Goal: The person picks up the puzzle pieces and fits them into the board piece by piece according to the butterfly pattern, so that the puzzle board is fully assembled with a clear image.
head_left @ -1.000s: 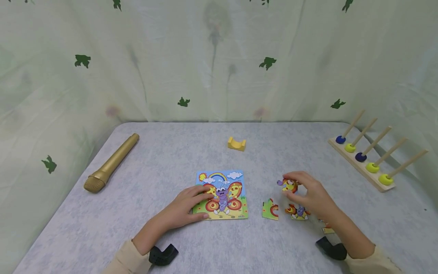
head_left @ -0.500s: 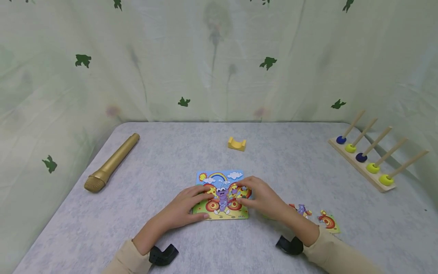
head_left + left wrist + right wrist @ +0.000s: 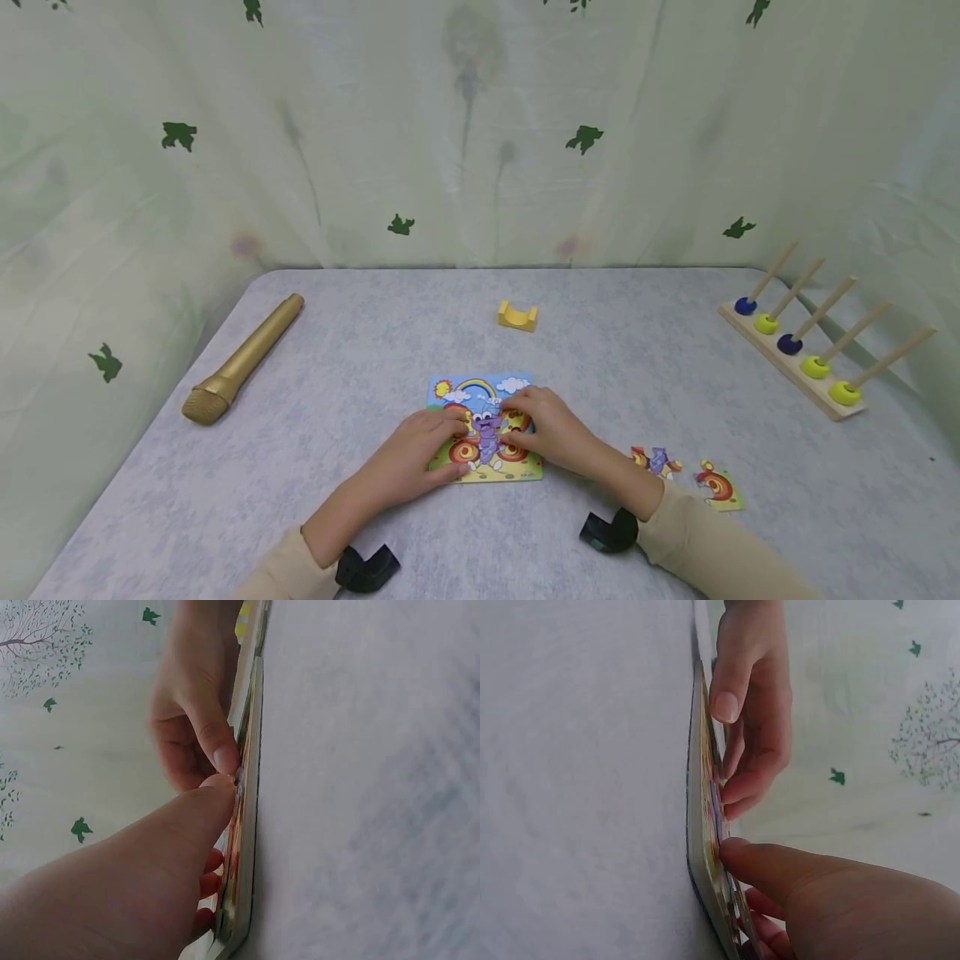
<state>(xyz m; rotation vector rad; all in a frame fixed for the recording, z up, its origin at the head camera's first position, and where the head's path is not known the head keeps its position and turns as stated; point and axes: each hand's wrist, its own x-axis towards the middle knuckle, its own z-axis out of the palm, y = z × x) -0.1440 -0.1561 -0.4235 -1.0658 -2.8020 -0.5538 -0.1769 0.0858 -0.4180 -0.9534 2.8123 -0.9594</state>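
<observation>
A square butterfly puzzle board (image 3: 483,390) lies flat in the middle of the table. My left hand (image 3: 412,458) rests on its left side, fingers relaxed over the picture and thumb near the front edge. With thumb and fingers my right hand (image 3: 555,429) pinches a red and yellow puzzle piece (image 3: 744,915) over the board's right half. In the right wrist view that piece is raised slightly above the board surface, mostly hidden by the fingers. Two loose puzzle pieces, one with a purple body (image 3: 656,461) and one with a red swirl (image 3: 720,487), lie right of the board.
A gold toy microphone (image 3: 243,358) lies at the left. A yellow notched block (image 3: 517,316) stands behind the board. At the right is a wooden peg stand (image 3: 795,358) with blue and yellow beads. A printed curtain (image 3: 480,167) hangs behind the table.
My right hand has carried the pinched puzzle piece left from the loose pieces onto the board's right half. My left hand has shifted slightly right on the board, its thumb now closer in.
</observation>
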